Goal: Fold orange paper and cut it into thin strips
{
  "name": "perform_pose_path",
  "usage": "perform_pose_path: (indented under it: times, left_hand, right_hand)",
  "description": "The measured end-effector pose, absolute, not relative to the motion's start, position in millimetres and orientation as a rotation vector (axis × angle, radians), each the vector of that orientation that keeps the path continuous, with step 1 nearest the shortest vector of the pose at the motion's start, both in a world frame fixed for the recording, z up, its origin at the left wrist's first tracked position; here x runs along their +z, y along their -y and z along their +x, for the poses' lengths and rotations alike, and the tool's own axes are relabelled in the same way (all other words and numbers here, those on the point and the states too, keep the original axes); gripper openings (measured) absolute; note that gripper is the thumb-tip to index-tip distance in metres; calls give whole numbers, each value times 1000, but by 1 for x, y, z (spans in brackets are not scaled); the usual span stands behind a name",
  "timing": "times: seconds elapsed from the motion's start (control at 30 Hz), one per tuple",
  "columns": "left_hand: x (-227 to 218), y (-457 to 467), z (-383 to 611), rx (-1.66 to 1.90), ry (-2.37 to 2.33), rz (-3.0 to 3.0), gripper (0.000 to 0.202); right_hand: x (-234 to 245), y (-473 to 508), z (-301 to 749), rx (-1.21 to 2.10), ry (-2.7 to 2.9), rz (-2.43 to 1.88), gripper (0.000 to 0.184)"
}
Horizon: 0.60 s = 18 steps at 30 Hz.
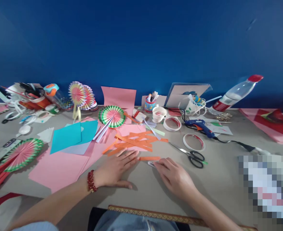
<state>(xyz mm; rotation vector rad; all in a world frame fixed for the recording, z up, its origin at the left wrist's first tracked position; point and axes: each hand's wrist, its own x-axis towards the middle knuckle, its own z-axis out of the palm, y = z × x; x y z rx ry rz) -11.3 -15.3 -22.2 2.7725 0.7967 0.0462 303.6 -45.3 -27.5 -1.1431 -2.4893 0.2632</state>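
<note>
My left hand (pixel 119 168), a red bead bracelet at its wrist, lies flat on the table with fingers stretched out. Its fingertips are at the left end of an orange paper strip (pixel 149 158). My right hand (pixel 175 176) is closed, its fingers pinching a small white object (pixel 151 164) just below the strip's right part. The kind of this object is too small to tell. Beyond my hands lies a loose heap of orange paper strips (pixel 134 141). Black-handled scissors (pixel 196 159) lie partly spread to the right of the heap.
Pink paper sheets (pixel 59 170) and blue sheets (pixel 66 137) lie left. A round folded paper fan (pixel 113 117) lies behind them. Tape rolls (pixel 193 142), a blue glue gun (pixel 200 126) with a cable, and a tilted bottle (pixel 235 96) are on the right. A pen cup (pixel 150 106) stands by the wall.
</note>
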Motion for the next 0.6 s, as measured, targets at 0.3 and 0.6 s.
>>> perform_pose_path:
  times: [0.3, 0.6]
  left_hand:
    - [-20, 14, -11, 32, -798, 2791, 102]
    - [-20, 16, -10, 38, -804, 2882, 102]
  right_hand:
    - [-24, 41, 307, 242, 2517, -1108, 35]
    - [-22, 43, 304, 250, 2550, -1132, 33]
